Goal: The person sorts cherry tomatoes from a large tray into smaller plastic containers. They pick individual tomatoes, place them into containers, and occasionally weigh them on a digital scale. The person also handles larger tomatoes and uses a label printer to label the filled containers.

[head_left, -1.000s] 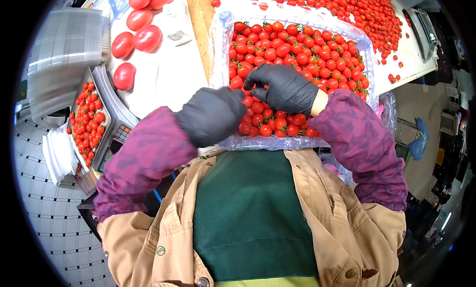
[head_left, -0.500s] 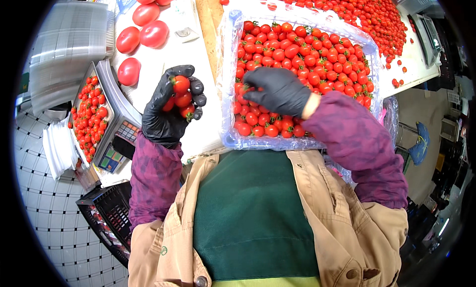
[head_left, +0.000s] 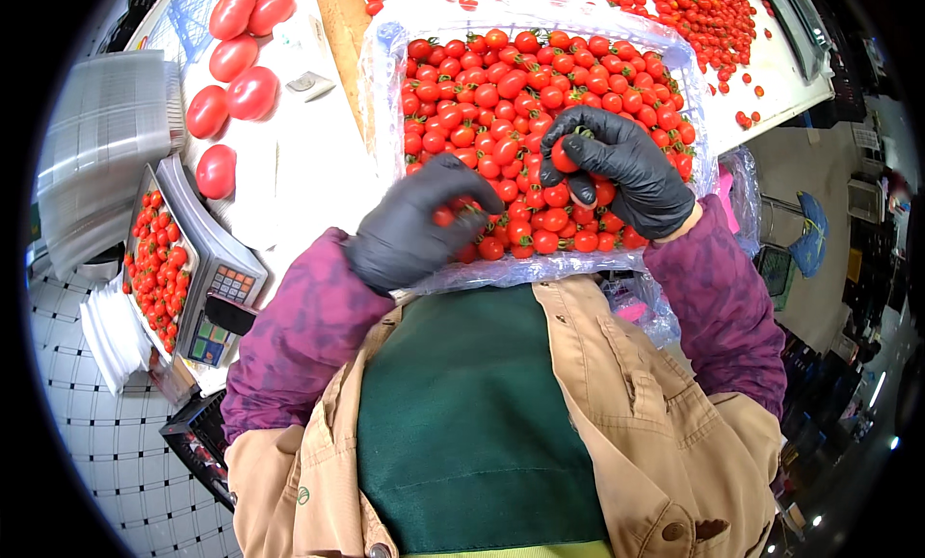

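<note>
A crate [head_left: 540,269] lined with clear plastic stands before me, filled with red cherry tomatoes [head_left: 501,105] bearing green stems. My left hand [head_left: 414,221], black-gloved, is over the crate's near left corner. Its fingers are curled, with cherry tomatoes [head_left: 445,215] showing between them; how many it holds is hidden. Over the right part of the crate is my right hand [head_left: 631,168], also black-gloved. It pinches one cherry tomato [head_left: 564,154] between thumb and fingers, just above the others.
On the left, a scale [head_left: 217,279] bears a tray of cherry tomatoes [head_left: 159,269]. Several large tomatoes [head_left: 252,93] lie on the white table [head_left: 318,163], near stacked clear containers [head_left: 106,144]. Loose cherry tomatoes [head_left: 703,23] are heaped beyond the crate.
My left hand has moved right from beside the crate to over its near left corner, turning over. My right hand has moved right and lifted a cherry tomato. The view has shifted slightly.
</note>
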Available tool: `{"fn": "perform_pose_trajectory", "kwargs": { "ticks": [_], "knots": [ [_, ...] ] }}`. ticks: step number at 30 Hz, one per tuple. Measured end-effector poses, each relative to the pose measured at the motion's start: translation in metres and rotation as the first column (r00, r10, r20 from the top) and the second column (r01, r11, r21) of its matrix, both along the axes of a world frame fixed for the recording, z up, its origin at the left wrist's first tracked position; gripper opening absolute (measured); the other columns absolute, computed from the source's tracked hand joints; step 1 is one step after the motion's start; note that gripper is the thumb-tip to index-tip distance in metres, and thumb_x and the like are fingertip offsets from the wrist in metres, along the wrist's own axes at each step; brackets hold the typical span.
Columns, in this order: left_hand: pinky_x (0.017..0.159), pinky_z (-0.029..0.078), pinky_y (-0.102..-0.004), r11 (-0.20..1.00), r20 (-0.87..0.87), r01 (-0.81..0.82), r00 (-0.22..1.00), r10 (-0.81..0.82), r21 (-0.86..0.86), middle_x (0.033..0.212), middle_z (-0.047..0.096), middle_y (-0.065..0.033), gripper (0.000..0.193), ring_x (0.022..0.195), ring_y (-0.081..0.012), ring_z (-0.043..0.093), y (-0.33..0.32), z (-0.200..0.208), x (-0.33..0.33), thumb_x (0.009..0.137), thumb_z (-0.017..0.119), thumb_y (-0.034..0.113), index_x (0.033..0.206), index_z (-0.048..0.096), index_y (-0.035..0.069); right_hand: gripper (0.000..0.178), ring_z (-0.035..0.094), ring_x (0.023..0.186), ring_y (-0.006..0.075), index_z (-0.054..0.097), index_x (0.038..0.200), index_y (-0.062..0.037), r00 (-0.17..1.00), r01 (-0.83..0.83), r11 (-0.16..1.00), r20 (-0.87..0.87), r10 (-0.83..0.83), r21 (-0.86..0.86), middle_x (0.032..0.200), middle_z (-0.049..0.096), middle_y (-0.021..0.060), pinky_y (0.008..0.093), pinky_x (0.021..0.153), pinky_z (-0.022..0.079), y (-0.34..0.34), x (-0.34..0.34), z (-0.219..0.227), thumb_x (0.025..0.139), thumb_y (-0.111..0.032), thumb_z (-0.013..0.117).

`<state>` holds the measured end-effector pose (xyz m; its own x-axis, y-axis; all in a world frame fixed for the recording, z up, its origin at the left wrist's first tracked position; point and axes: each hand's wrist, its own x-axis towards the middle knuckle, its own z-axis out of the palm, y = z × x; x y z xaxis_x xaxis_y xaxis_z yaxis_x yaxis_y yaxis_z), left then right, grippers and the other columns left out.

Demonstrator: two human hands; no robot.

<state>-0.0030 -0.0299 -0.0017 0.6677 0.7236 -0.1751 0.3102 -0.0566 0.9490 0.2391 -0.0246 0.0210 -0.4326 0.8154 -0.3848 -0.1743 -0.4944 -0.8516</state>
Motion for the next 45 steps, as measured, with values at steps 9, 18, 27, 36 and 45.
{"fn": "perform_pose_trajectory", "kwargs": {
  "ticks": [9, 18, 27, 36, 45],
  "knots": [
    [0.070, 0.047, -0.0362, 0.884, -0.464, 0.340, 0.870, -0.167, 0.319, 0.096, 0.053, -0.0084, 0.034, 0.086, -0.0261, 0.057, -0.008, -0.008, 0.038, 0.072, 0.070, 0.019, 0.103, 0.060, 0.007, 0.014, 0.060, 0.073, 0.0107, 0.057, 0.087, -0.0050, 0.987, 0.153, 0.988, 0.056, -0.152, -0.005, 0.085, 0.063, 0.0076, 0.0205, 0.056, 0.045, -0.009, 0.026, -0.007, 0.085, -0.018, 0.062],
    [0.049, 0.046, -0.0232, 0.622, 0.585, 0.160, 0.574, 0.573, -0.767, 0.120, 0.050, -0.0198, 0.037, 0.086, -0.0207, 0.058, 0.011, -0.017, -0.020, 0.085, 0.058, 0.024, 0.112, 0.050, 0.001, 0.010, 0.060, 0.081, 0.0110, 0.061, 0.091, -0.0024, 0.975, -0.115, 0.990, 0.201, 0.096, 0.086, 0.091, 0.062, 0.0058, 0.0230, 0.067, 0.049, -0.013, 0.028, -0.005, 0.083, -0.008, 0.061],
    [0.062, 0.046, -0.0320, 0.927, -0.228, -0.132, 0.948, 0.222, 0.351, 0.086, 0.056, -0.0111, 0.024, 0.073, -0.0219, 0.055, 0.037, -0.028, 0.026, 0.075, 0.070, 0.017, 0.093, 0.060, 0.003, 0.008, 0.057, 0.083, 0.0101, 0.060, 0.091, 0.0003, 0.875, -0.003, 0.992, 0.480, -0.060, 0.129, 0.089, 0.060, 0.0022, 0.0241, 0.073, 0.048, 0.006, 0.022, 0.005, 0.084, -0.004, 0.058],
    [0.063, 0.046, -0.0292, 0.922, 0.039, -0.316, 0.948, 0.316, 0.222, 0.091, 0.055, -0.0073, 0.021, 0.073, -0.0161, 0.053, 0.034, -0.028, 0.000, 0.075, 0.069, 0.011, 0.090, 0.057, 0.002, 0.012, 0.059, 0.077, 0.0271, 0.062, 0.088, -0.0051, 0.691, -0.354, 0.745, 0.695, -0.199, 0.565, 0.082, 0.061, 0.0120, 0.0358, 0.069, 0.047, 0.031, 0.012, -0.023, 0.078, -0.011, 0.061],
    [0.042, 0.039, -0.0225, 0.645, 0.494, -0.146, 0.526, 0.693, -0.750, 0.101, 0.055, -0.0161, 0.044, 0.057, -0.0142, 0.050, 0.005, -0.002, -0.045, 0.080, 0.061, 0.020, 0.116, 0.046, -0.001, 0.013, 0.058, 0.076, 0.0275, 0.063, 0.088, -0.0114, 0.346, -0.800, 0.447, 0.916, -0.202, 0.401, 0.082, 0.054, 0.0083, 0.0392, 0.061, 0.046, 0.060, -0.056, -0.037, 0.077, -0.010, 0.056]
  ]
}}
